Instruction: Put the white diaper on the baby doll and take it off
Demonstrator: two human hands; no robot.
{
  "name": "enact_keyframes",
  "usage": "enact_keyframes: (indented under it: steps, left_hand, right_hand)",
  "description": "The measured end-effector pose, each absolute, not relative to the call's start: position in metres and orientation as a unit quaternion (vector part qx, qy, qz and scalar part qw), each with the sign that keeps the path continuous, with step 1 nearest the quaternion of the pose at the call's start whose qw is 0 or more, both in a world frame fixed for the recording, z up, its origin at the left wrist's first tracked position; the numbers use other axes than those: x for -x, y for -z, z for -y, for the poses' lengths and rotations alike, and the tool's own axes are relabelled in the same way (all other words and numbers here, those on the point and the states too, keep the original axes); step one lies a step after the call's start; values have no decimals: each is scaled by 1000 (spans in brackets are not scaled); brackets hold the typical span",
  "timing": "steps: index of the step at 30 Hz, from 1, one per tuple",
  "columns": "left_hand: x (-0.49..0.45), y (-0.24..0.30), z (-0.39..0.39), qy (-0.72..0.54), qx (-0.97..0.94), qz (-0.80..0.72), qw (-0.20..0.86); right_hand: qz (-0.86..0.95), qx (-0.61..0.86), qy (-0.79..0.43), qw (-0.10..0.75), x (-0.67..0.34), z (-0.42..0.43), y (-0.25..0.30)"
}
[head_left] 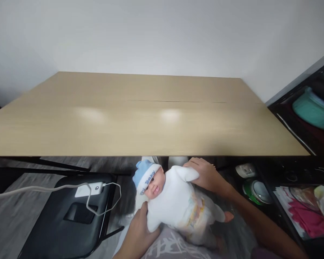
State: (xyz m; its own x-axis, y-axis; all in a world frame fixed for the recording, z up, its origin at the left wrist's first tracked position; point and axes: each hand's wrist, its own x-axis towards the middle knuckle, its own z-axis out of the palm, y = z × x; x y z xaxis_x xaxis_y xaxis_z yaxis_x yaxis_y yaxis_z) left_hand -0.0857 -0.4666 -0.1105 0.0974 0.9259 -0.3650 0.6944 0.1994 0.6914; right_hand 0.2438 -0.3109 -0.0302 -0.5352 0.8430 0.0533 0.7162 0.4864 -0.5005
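Observation:
A baby doll [175, 198] lies tilted across my lap below the table's front edge, its head to the left and feet to the right. It wears a blue and white knit cap [145, 176] with lettering, a white top and a printed diaper [197, 212]. My left hand [142, 228] is closed around the doll's arm at the lower left. With its fingers curled over the doll's other arm, my right hand [202, 172] grips near the table edge. Parts of both hands' fingers are hidden behind the doll.
A wooden table [151, 126] spans the view ahead. At left, a black chair [56, 216] holds a white power bank [89, 189] with a cable and a dark phone-like object [81, 213]. On the right, dark shelves hold a teal container [314, 109], jars and a pink cloth [310, 217].

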Motion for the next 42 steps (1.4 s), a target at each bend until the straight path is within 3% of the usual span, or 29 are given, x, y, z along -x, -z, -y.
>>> enact_keyframes:
  steps: [7,14,19,23,31,42]
  left_hand:
    - [90,121,481,-108,-606,-660,432]
    - [96,140,496,-91,-657,-656,359]
    - [100,143,506,-193,-711,-630,245]
    - [90,127,500,-277,-756,-572,155]
    - [18,101,436,-236,-867,-340,277]
    - [8,109,427,-235,-841,-336,354]
  right_hand:
    - [824,508,-218,120,-218,334,93]
    - [805,532,-222,142,-223,354,118]
    - [769,523,-285,233,-241,389,128]
    - [733,515,-368,248,-250,421,124]
    - [708,536,-352,296,-248,429,128]
    - [702,572,-218,364,-263,397,143]
